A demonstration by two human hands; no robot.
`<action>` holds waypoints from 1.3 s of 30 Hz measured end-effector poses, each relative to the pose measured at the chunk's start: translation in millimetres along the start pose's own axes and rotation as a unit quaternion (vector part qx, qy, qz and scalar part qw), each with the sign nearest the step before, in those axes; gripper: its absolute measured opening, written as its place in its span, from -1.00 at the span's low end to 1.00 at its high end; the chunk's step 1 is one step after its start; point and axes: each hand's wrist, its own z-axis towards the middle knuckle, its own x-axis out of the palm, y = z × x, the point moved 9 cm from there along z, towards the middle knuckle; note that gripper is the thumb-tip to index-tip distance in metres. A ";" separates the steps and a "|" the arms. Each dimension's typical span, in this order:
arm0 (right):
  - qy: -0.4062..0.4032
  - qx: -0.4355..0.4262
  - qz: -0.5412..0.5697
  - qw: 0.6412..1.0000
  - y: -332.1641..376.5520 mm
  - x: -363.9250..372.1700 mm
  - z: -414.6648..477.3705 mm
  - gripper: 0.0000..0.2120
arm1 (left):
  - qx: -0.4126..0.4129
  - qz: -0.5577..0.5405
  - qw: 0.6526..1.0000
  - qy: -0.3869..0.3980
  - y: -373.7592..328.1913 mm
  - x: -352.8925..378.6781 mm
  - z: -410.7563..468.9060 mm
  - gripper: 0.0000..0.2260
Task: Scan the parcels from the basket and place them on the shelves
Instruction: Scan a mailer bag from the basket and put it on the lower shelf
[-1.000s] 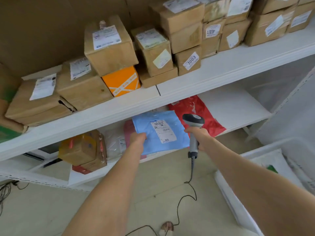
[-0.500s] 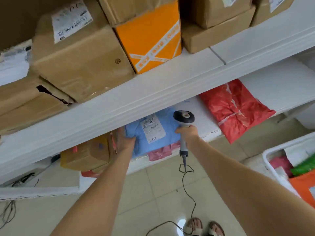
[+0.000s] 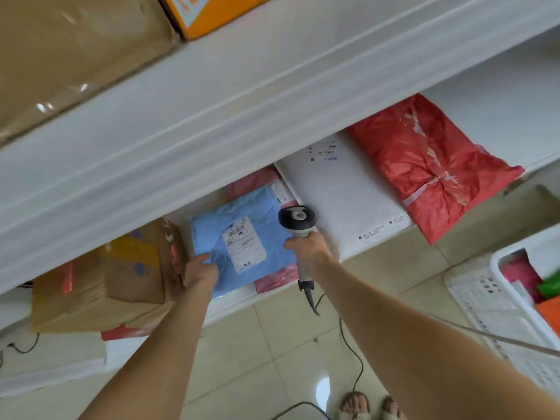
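Blue parcel (image 3: 242, 244), label up, flat on lower shelf (image 3: 500, 122) atop pink parcel (image 3: 274, 280); left hand (image 3: 198, 272) grip pinching its near-left corner; right hand (image 3: 309, 248) grip wrapped round scanner (image 3: 297, 219) handle.

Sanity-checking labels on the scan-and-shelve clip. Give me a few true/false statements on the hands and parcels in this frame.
1. The left hand holds the blue parcel on the lower shelf. True.
2. The right hand is empty. False: it grips the scanner.
3. The blue parcel's label faces up. True.
4. The red parcel lies left of the blue parcel. False: it lies to the right, beyond the white parcel.
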 end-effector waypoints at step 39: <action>-0.320 -0.051 0.382 0.865 -39.6 -567.6 -227.5 -0.84 | 0.304 0.095 0.857 0.405 -333.4 399.2 -568.0 -0.71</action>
